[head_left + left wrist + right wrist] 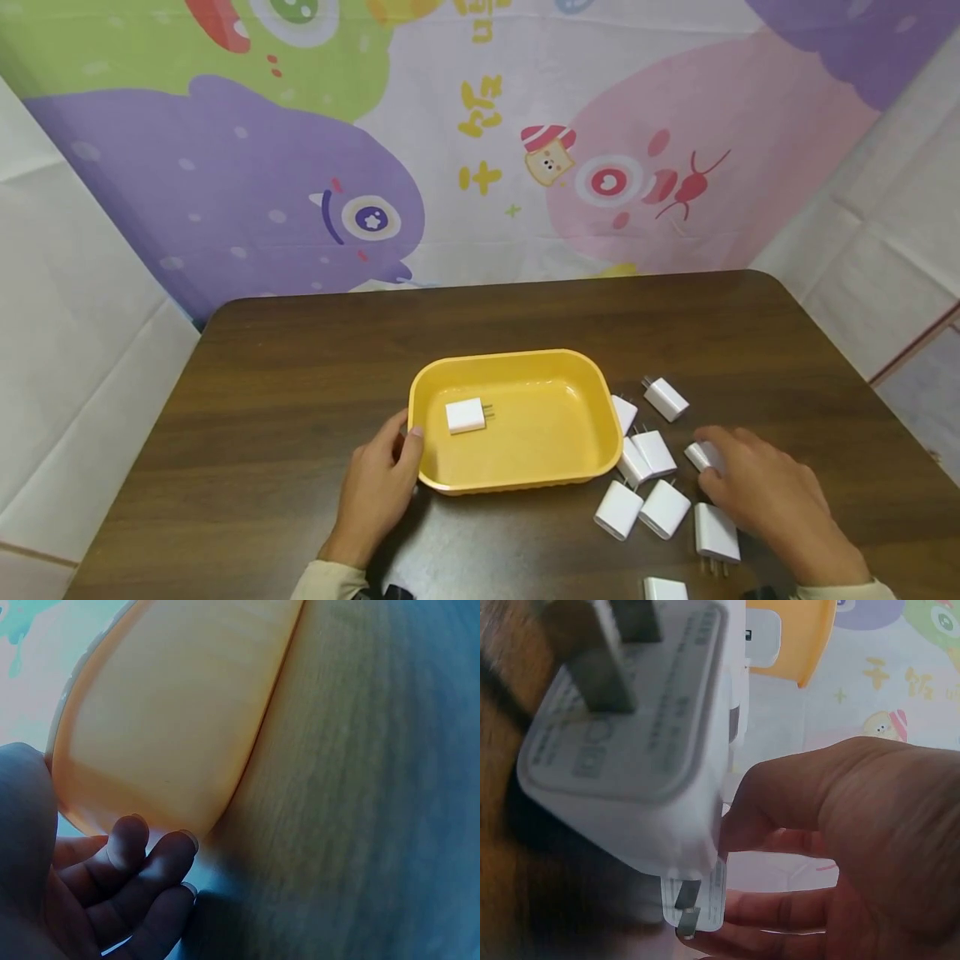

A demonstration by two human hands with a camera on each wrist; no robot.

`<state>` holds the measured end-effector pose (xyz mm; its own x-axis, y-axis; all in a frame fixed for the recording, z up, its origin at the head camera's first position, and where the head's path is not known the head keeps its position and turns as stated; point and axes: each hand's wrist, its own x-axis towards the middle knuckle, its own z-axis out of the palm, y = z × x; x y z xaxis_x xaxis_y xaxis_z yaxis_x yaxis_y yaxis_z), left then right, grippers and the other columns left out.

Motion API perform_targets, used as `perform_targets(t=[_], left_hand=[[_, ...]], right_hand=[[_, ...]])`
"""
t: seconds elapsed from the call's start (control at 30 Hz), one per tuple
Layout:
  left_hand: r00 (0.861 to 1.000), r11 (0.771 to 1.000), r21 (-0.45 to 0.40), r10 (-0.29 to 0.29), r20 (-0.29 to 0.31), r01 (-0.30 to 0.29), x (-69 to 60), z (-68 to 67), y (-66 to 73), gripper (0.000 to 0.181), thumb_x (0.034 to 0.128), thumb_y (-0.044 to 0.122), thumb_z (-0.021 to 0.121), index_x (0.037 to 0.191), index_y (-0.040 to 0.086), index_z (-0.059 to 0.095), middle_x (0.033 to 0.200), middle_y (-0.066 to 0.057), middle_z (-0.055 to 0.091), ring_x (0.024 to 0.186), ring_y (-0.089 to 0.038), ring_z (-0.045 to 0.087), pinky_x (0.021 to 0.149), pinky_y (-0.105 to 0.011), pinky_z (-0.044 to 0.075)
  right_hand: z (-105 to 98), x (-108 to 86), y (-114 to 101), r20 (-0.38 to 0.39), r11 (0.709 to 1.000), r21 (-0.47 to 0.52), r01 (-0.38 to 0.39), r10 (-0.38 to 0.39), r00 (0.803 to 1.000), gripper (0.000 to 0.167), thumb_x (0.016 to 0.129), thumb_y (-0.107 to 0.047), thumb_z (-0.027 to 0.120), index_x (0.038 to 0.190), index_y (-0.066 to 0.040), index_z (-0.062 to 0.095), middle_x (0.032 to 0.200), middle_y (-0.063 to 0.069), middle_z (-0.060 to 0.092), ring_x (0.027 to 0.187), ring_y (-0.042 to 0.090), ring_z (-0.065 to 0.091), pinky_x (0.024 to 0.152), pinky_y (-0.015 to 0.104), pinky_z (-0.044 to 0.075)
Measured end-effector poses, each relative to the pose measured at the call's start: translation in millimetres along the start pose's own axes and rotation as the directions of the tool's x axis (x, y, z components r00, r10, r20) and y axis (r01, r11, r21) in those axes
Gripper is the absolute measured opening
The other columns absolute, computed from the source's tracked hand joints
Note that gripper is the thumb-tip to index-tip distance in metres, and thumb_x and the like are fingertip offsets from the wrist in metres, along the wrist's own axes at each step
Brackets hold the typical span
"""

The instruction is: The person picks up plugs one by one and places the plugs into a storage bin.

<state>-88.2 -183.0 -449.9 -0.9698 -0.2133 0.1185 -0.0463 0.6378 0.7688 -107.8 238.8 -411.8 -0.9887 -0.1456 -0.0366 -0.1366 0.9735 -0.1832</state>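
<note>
Patterned cloth (pixel 300 158) backs a wood-grain counter (pixel 315 375). Left hand (pixel 378 487) grips the left wall of a yellow tray (pixel 517 485), thumb at the rim, fingers along the outside. Right hand (pixel 768 492), well apart from it, pinches a white charger (pixel 702 455) between thumb and fingers, low over the counter; cannot tell whether the charger touches the wood. One stowed charger (pixel 466 416) lies in the tray's left part, prongs pointing right. Step in hand, by judgement: picking up a charger for the tray, probably early on, most lying outside. Next move seems to call for a lift over the charger cluster (pixel 654 452) and the tray's right rim, then release onto bare floor at right. Cluster crowds that rim; a low path could snag prongs. Open room: counter left of the tray and behind it.
</note>
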Motion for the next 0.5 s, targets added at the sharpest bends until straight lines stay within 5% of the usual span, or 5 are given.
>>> perform_targets(t=[0.5], left_hand=[[1.000, 1.000, 0.002, -0.009, 0.010, 0.009, 0.7, -0.8, 0.7, 0.035, 0.1025, 0.030, 0.055, 0.133, 0.016, 0.065, 0.069, 0.004, 0.056, 0.061, -0.013, 0.051, 0.060, -0.033, 0.040]], right_hand=[[5.8, -0.5, 1.7, -0.006, 1.000, -0.014, 0.001, -0.001, 1.000, 0.041, 0.084, -0.023, 0.070, 0.124, -0.016, 0.064, 0.117, 0.023, 0.062, 0.098, 0.049, 0.062, 0.057, 0.060, 0.047]])
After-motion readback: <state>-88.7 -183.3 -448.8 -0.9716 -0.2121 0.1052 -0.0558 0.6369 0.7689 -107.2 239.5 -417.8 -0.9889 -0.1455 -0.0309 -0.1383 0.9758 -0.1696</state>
